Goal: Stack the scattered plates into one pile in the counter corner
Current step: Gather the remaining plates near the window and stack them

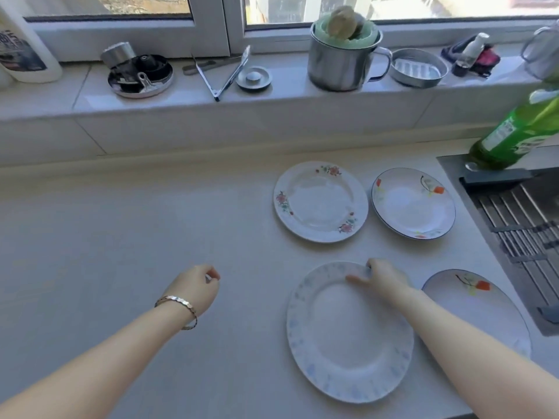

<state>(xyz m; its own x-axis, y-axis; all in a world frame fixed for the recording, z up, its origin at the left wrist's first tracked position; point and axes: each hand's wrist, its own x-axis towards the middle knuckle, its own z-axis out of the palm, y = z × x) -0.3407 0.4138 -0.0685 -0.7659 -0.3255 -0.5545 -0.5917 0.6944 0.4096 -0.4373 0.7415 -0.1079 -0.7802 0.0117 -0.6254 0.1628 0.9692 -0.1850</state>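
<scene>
While the far rim of the blue-patterned plate [348, 337] is pinched by the right hand [384, 276], thumb laid on top and fingers curled over the edge, the plate lies flat on the counter [121, 237], under that hand and its forearm. The left hand [193, 290] is held over bare counter, well to the left of the right hand, fingers loosely curled, nothing seen in it.

Three more plates lie unstacked:
- The pink-flowered plate [320, 201] lies beyond the right hand.
- The blue-rimmed plate [413, 204] lies beyond it and to its right.
- The orange-flowered plate [484, 316] lies just right of the wrist, partly hidden by the forearm, near the sink [514, 213].

No pile is formed yet. The plates are judged to be glazed ceramic: stiff, fairly heavy, slick, easily chipped. A rim pinch is judged enough to tip the edge up. For carrying, fingers should be slid under the rim with the thumb on top, or the opposite rim supported by the left hand. Each plate should be set down gently and centred.
</scene>
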